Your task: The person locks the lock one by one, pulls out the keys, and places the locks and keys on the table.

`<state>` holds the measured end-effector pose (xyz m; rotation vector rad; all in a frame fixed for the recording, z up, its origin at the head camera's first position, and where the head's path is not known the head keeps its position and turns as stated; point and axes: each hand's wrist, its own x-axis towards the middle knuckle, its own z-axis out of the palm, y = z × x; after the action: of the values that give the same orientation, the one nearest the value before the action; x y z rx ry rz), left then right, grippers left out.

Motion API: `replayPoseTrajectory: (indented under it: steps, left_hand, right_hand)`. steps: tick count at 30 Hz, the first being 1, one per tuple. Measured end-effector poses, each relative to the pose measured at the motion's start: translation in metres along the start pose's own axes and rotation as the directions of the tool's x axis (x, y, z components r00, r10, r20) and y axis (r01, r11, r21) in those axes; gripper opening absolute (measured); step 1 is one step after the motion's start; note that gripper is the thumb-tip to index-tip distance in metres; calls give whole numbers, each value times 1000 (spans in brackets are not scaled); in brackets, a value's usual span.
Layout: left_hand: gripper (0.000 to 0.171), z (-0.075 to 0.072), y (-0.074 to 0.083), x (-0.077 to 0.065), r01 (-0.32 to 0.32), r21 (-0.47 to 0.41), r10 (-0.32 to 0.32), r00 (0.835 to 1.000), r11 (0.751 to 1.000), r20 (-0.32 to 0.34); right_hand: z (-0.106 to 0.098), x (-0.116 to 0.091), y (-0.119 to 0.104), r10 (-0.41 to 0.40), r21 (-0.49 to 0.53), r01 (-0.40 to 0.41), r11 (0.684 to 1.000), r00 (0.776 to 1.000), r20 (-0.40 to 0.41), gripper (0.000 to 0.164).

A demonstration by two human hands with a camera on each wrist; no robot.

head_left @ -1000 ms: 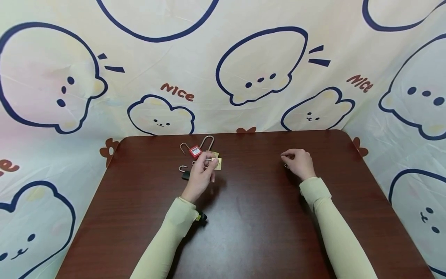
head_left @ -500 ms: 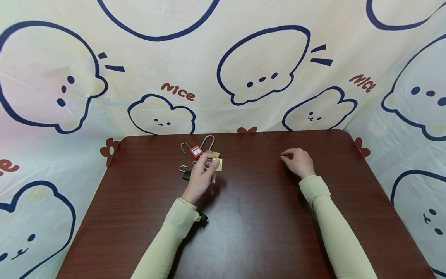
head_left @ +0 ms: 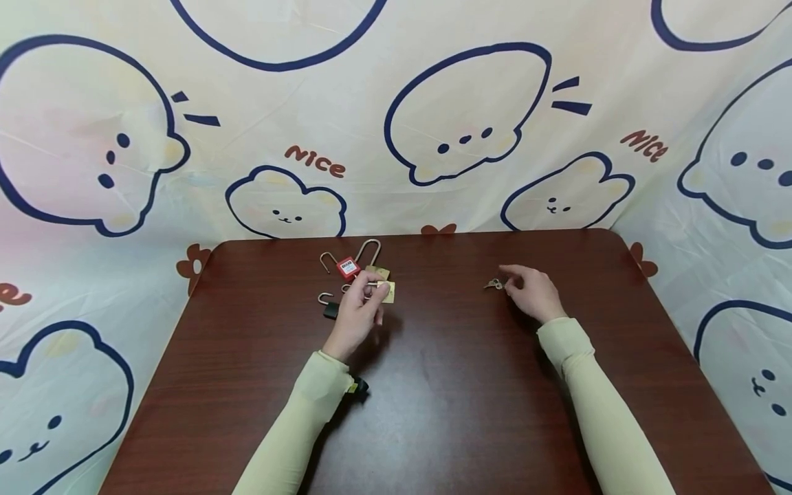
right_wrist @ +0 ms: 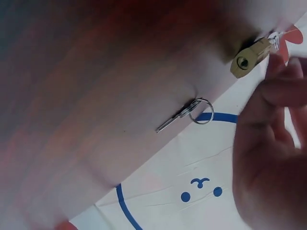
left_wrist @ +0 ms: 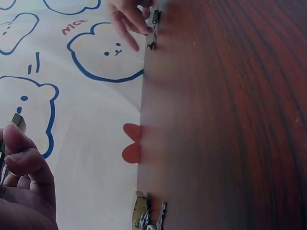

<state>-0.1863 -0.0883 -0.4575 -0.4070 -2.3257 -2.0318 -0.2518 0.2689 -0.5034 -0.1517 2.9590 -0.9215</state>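
My left hand (head_left: 357, 313) pinches a brass padlock (head_left: 388, 292) between thumb and fingertips, just above the table. Around it lie a red padlock (head_left: 348, 267), a black padlock (head_left: 331, 311) and another brass padlock (head_left: 381, 272) with a tall shackle. On the right, my right hand (head_left: 533, 292) hovers low with its index finger extended and other fingers loosely bent. A small bunch of keys (head_left: 493, 284) lies just left of its fingertips. From the right wrist, those keys on a ring (right_wrist: 200, 111) rest on the table apart from the fingers; past them a brass lock body (right_wrist: 244, 62) shows its keyhole.
The dark brown wooden table (head_left: 433, 378) ends at a pale cloth backdrop (head_left: 365, 199) printed with cartoon bears. A small black object (head_left: 360, 386) shows beside the left cuff. In the left wrist view, a brass padlock with keys (left_wrist: 140, 211) is near the lower edge.
My right fingers have come off the keys, and the hand has shifted slightly right, so the keys now show on the table. My left hand stays in place with its brass padlock.
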Motion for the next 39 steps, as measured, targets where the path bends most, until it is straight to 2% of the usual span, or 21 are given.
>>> replayPoseTrajectory:
  steps: [4, 11, 14, 17, 20, 24, 27, 28, 32, 39]
  left_hand:
    - [20, 1, 1, 0, 0, -8, 0, 1000, 1000, -11]
    - [19, 4, 2, 0, -17, -17, 17, 1000, 1000, -20]
    - [19, 5, 3, -1, -11, -19, 11, 1000, 1000, -16]
    - [20, 7, 5, -2, 15, -38, -15, 1000, 999, -9]
    - [22, 11, 5, -2, 57, -70, -55, 998, 996, 22]
    - [23, 20, 6, -3, 89, -68, -82, 991, 994, 104]
    - [24, 27, 7, -3, 78, -37, -71, 985, 996, 157]
    - [24, 30, 7, -4, 72, -31, -66, 984, 997, 166]
    - [24, 35, 6, -4, 56, -27, -51, 984, 998, 170]
    - [22, 40, -29, 4, 59, 11, -60, 984, 998, 166]
  right_hand:
    - [-2, 0, -3, 2, 14, -1, 1000, 996, -88, 33]
    - [2, -4, -16, -9, 27, 11, 1000, 996, -84, 24]
    - [6, -6, -31, -64, 46, 68, 997, 995, -82, 23]
    - [11, -10, -52, -164, 83, 169, 982, 984, -69, 24]
    - [20, -15, -78, -288, 118, 289, 950, 957, -28, 32]
    - [35, -24, -110, -450, 152, 438, 886, 891, 59, 53]
    - [47, -30, -126, -529, 133, 518, 845, 846, 66, 55]
    - [50, -31, -130, -543, 116, 535, 837, 838, 53, 53]
    - [57, -35, -135, -551, 47, 552, 833, 834, -30, 44]
    - [56, -37, -130, -526, -34, 525, 850, 847, -71, 39]
